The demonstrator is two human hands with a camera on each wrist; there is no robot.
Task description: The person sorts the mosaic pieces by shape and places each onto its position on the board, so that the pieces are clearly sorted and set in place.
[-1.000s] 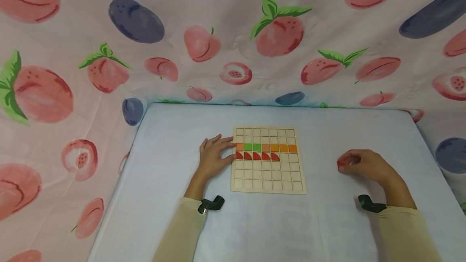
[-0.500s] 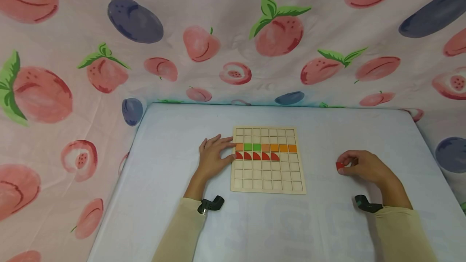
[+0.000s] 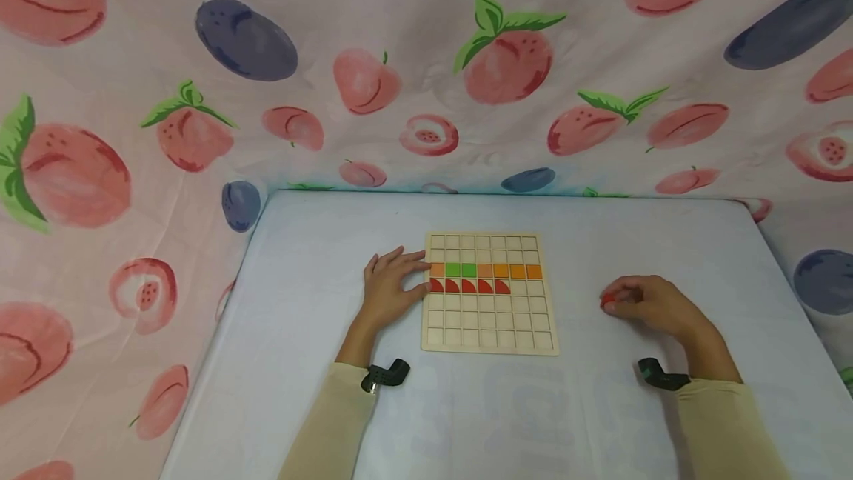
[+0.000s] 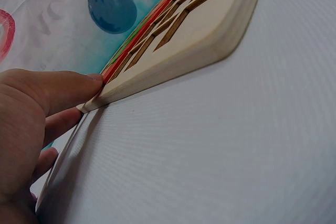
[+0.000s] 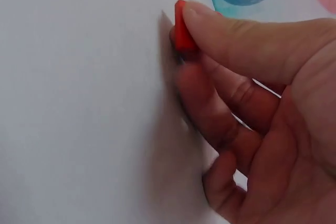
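A square wooden grid board [image 3: 489, 321] lies on the table. One of its rows holds orange and green square tiles [image 3: 461, 270]. In the row below sit several tiles with red quarter-circles [image 3: 469, 286], starting from the left; bare cells show to their right. My left hand [image 3: 388, 289] rests at the board's left edge, thumb and fingertips touching the rim, fingers spread; the left wrist view shows the thumb [image 4: 73, 88] on that wooden edge. Right of the board, my right hand [image 3: 649, 306] pinches a small red tile [image 5: 185, 27] between thumb and fingers, low over the table.
A white cloth covers the table [image 3: 320, 235]. Behind and to the left hangs a fruit-print curtain [image 3: 373, 13]. A black wrist device sits on each forearm, the left one [image 3: 386, 375] near the board's lower left corner.
My right hand has moved a little left toward the board with the red tile, which turned between the fingers. The left hand and the board have stayed put.
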